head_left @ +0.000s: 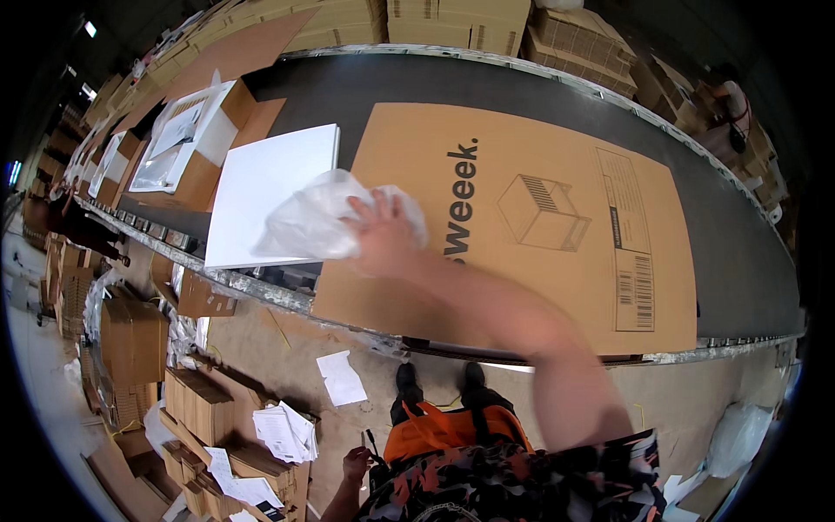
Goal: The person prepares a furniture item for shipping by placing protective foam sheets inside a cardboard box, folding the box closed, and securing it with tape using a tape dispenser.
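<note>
My right hand (pixel 384 228) reaches across to the left, its fingers spread over a crumpled white cloth or thin sheet (pixel 304 216) that it grips. The wad lies across a flat white panel (pixel 270 165) and the left edge of a large brown cardboard box (pixel 557 252). Printed on the box are a line drawing of a piece of furniture and a label. Down by my left side, my left hand (pixel 355 465) is closed beside a thin dark object (pixel 372 444); what it holds is too small to make out.
The box rests on a dark conveyor belt (pixel 739 235) with a metal edge rail. Open cartons with white packing (pixel 187 139) stand further left on it. Stacked cardboard (pixel 457 22) lines the far side. Papers (pixel 342 378) and cartons (pixel 130 335) lie on the floor; other people work at both sides.
</note>
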Tool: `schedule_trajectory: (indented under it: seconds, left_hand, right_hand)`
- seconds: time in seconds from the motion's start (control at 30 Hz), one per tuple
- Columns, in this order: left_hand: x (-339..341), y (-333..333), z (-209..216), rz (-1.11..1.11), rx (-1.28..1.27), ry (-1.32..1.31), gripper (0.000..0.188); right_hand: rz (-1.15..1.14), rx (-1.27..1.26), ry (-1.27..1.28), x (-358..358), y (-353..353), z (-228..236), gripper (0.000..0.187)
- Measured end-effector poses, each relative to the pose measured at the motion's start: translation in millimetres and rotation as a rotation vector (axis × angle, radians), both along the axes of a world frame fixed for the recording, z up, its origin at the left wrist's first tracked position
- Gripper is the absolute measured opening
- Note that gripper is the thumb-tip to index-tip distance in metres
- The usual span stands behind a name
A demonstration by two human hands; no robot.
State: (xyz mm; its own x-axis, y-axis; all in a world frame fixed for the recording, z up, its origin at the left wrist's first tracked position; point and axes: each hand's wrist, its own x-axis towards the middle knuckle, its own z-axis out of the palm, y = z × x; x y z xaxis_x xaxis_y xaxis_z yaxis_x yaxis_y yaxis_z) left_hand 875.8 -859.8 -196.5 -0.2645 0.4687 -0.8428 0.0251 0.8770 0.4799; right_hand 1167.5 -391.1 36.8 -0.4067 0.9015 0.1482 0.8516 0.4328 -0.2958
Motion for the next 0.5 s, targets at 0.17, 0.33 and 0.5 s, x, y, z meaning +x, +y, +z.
schedule_trajectory:
  seconds: [0.17,0.33,0.5]
  left_hand:
    - [-34,-78,-8,-1.251,-0.066,0.337,0.027]
    - [-46,-123,-40,-0.752,-0.281,0.145,0.027]
    - [-52,-112,-114,-0.647,-0.319,0.153,0.027]
  right_hand:
    - [-0.790,-0.021,0.402,227,-17,36,0.050]
    - [-1.451,0.156,-0.135,330,-83,36,0.055]
    - [-0.468,0.333,-0.178,110,39,-39,0.076]
